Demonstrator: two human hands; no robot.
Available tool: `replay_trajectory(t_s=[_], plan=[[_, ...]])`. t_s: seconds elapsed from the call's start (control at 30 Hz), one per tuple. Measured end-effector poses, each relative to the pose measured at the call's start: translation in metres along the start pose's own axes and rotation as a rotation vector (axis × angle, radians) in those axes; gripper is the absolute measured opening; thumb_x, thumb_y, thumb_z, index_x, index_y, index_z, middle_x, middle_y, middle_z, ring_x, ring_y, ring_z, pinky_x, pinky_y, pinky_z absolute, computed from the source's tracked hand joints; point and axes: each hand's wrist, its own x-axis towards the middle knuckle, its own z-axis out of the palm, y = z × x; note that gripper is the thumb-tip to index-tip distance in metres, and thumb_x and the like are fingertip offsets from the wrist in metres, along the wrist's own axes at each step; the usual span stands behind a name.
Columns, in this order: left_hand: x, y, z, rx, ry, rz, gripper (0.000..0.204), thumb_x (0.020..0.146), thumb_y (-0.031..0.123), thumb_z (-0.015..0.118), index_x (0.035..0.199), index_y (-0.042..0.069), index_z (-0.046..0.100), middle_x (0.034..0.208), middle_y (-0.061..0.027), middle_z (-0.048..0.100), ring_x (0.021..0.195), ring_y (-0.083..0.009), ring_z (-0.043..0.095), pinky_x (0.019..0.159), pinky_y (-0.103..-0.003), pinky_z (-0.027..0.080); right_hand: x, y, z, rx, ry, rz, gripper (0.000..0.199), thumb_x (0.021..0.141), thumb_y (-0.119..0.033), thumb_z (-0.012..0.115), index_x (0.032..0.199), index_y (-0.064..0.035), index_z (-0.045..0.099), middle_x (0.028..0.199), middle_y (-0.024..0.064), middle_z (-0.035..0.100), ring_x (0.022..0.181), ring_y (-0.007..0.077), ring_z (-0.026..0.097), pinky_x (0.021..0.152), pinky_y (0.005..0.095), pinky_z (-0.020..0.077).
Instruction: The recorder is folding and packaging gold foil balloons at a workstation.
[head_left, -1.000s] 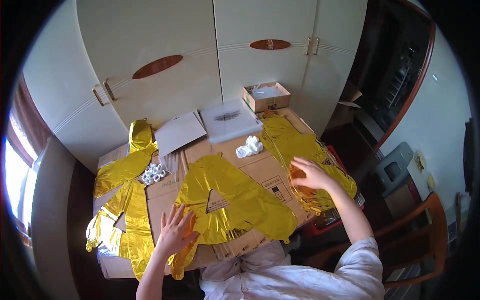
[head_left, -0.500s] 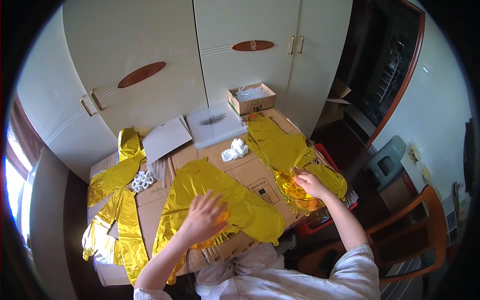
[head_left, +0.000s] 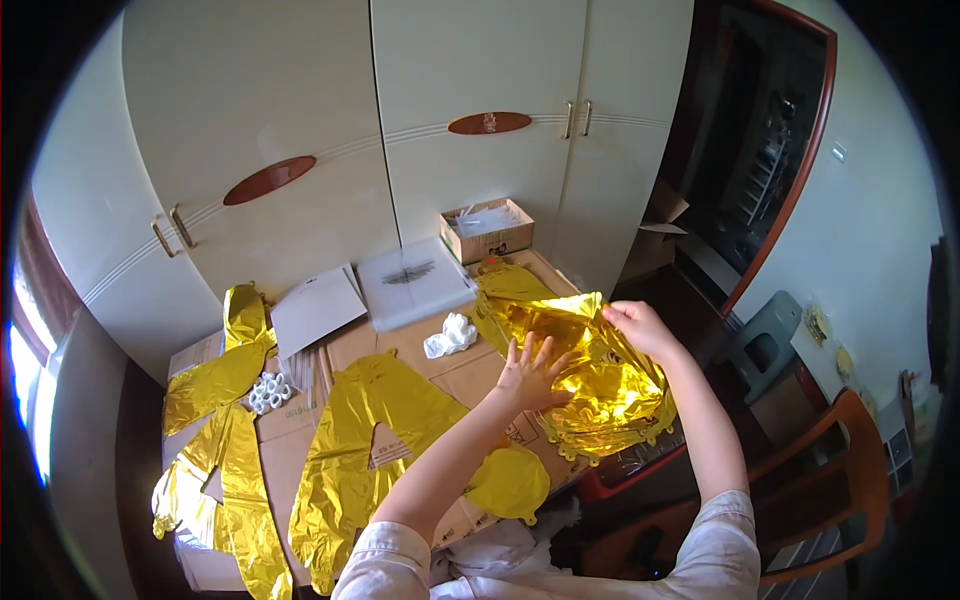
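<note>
At the right end of the table, my right hand pinches the upper edge of a gold foil balloon, lifting that edge. The balloon is flat and creased, and part of it still lies over other gold foil. My left hand rests on its left side with the fingers spread. Another flat gold balloon, with a hole in its middle, lies in front of me, partly hidden by my left forearm. Further left are two more gold foil pieces, an upper one and a lower one.
Flattened cardboard covers the table. On it are white rings, a crumpled white piece, pale card sheets, a clear plastic packet and an open carton. A wooden chair stands at right.
My left hand has moved from above the middle balloon rightward onto the right-hand one. My right hand has raised that balloon's edge, turning up a shiny surface. The view has shifted slightly.
</note>
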Motion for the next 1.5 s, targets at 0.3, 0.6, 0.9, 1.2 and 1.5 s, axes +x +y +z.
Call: replay_trajectory(t_s=[0.3, 0.6, 0.9, 1.2, 1.5], plan=[[0.004, 0.006, 0.008, -0.075, -0.073, -0.044, 0.085, 0.085, 0.078, 0.034, 0.152, 0.027, 0.024, 0.158, -0.0179, 0.016, 0.144, -0.0470, 0.011, 0.111, -0.068, 0.011, 0.057, -0.044, -0.099, 0.051, 0.444, -0.206, 0.030, 0.099, -0.026, 0.052, 0.085, -0.0011, 0.061, 0.074, -0.0028, 0.056, 0.070, 0.0062, 0.047, 0.066, 0.0258, 0.0400], [-0.010, -0.024, -0.040, -2.101, 0.131, -0.418, 0.089, 0.093, 0.072, 0.026, 0.150, 0.003, 0.027, 0.154, -0.0176, 0.029, 0.145, -0.0308, 0.021, 0.118, -0.048, 0.015, -0.045, -0.165, 0.027, -0.914, 0.241, -1.000, 0.005, 0.079, -0.015, 0.061, 0.079, -0.0104, 0.062, 0.088, 0.0011, 0.065, 0.070, 0.0186, 0.063, 0.060, 0.0327, 0.0497], [-0.124, -0.060, -0.098, -1.822, -0.065, -0.442, 0.090, 0.079, 0.043, 0.075, 0.148, 0.005, 0.031, 0.135, -0.0125, 0.051, 0.081, -0.0132, 0.048, 0.070, -0.027, 0.039, -0.162, -0.146, 0.145, -1.053, -0.204, -1.222, 0.019, 0.076, -0.019, 0.060, 0.090, -0.0073, 0.065, 0.091, 0.0072, 0.066, 0.063, 0.0123, 0.057, 0.050, 0.0242, 0.0396], [-0.191, -0.033, -0.053, -0.599, 0.120, -0.310, 0.086, 0.075, 0.026, 0.075, 0.146, 0.011, 0.030, 0.126, -0.0249, 0.054, 0.115, -0.0390, 0.054, 0.094, -0.043, 0.048, -0.210, -0.132, 0.231, -0.968, -0.376, -1.134, 0.012, 0.078, -0.021, 0.061, 0.077, -0.0093, 0.062, 0.072, 0.0033, 0.059, 0.064, 0.0138, 0.060, 0.050, 0.0251, 0.0438], [-0.245, -0.102, -0.035, -0.548, 0.373, -0.742, 0.022, 0.080, 0.019, 0.061, 0.096, 0.005, 0.070, 0.080, -0.0181, 0.068, 0.078, -0.0359, 0.067, 0.071, -0.045, 0.054, -0.228, -0.132, 0.254, -0.875, -0.429, -1.079, 0.016, 0.076, -0.017, 0.060, 0.087, -0.0065, 0.065, 0.086, 0.0049, 0.067, 0.062, 0.0121, 0.060, 0.048, 0.0235, 0.0444]])
